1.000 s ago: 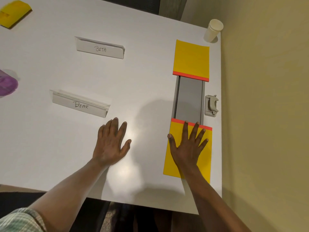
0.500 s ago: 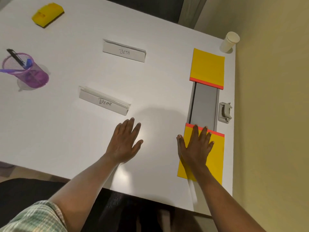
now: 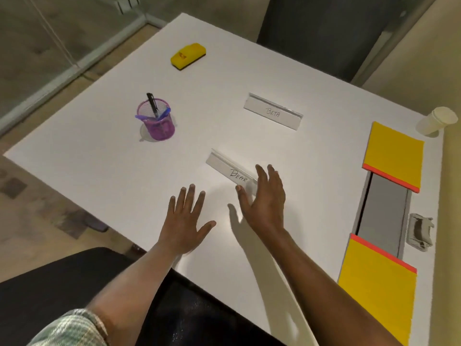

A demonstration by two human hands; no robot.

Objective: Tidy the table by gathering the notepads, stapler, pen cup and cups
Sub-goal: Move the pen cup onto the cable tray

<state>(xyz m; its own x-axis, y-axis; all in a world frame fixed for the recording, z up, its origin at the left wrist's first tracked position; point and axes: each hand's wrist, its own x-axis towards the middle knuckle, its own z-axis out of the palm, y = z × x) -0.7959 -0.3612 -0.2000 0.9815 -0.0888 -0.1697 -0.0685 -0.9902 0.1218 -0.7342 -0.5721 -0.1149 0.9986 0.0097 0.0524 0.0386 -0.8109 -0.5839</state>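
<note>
While my left hand (image 3: 185,221) lies palm-down on the table (image 3: 99,171) near its front edge, fingers spread, my right hand (image 3: 264,203) hangs tilted over the end of the name card (image 3: 232,174), fingers straight. Both are empty, side by side. Along the right edge: near notepad (image 3: 379,290), stapler (image 3: 420,232), far notepad (image 3: 394,156). The paper cup (image 3: 437,121) is at the far right corner, the pen cup (image 3: 156,121) towards the left edge.
</note>
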